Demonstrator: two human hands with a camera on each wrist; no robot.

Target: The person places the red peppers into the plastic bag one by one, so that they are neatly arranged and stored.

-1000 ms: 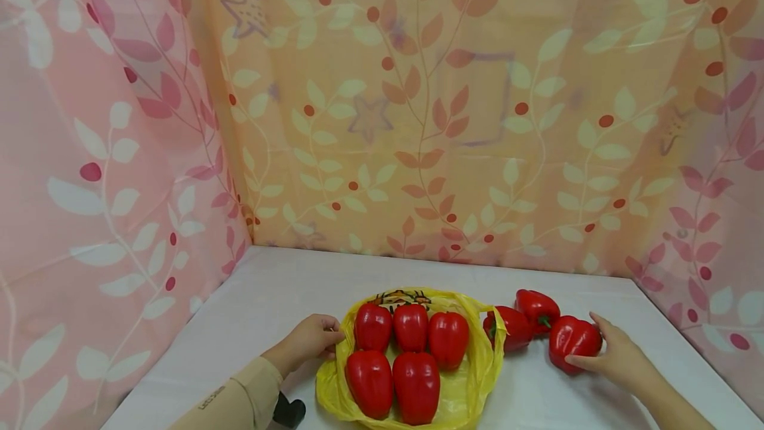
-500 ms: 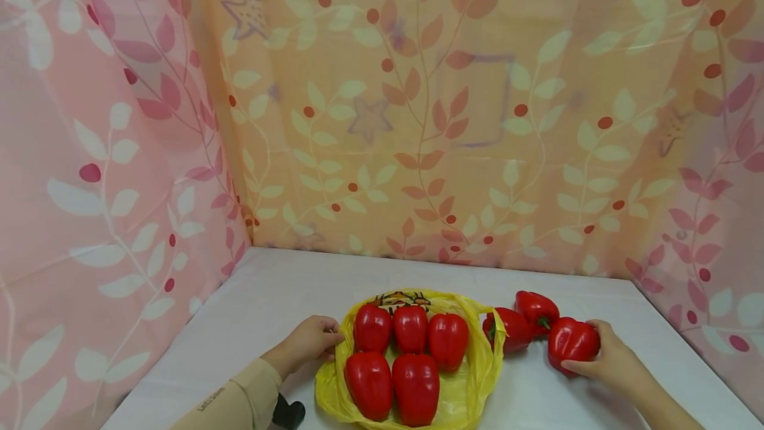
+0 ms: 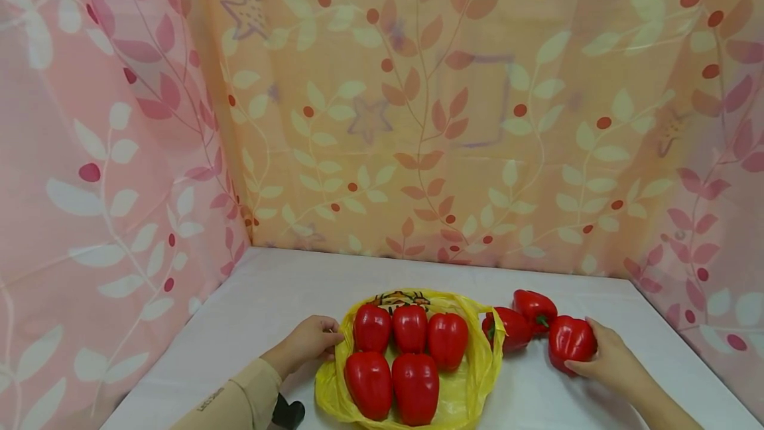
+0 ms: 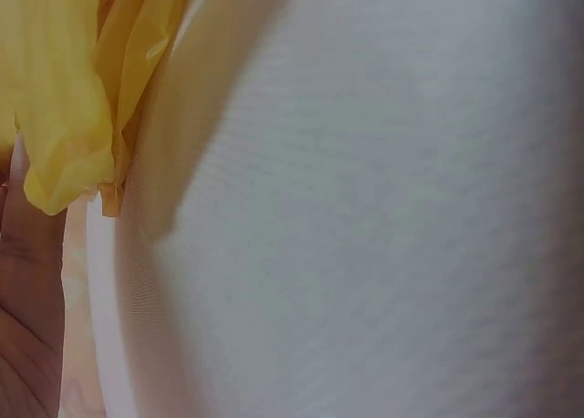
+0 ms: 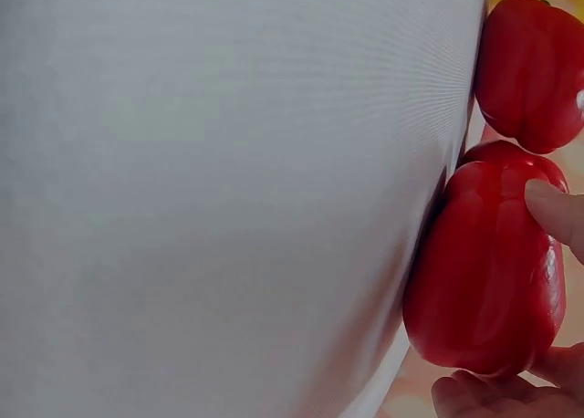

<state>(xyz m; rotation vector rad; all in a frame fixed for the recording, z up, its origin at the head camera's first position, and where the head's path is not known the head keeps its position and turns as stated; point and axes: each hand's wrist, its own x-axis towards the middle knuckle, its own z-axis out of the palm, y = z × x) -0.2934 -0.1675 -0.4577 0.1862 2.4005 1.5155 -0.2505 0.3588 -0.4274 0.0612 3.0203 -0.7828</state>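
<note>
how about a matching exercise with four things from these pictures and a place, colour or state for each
Things:
1. yellow bag
2. left hand
3. right hand
4. table

Descriptions:
A. gripping a red pepper outside the yellow bag
B. white, underneath everything laid out
C. at the rim of the yellow bag
D. open, with five red peppers inside

Right pairs: 1-D, 2-C, 3-A, 4-B
</note>
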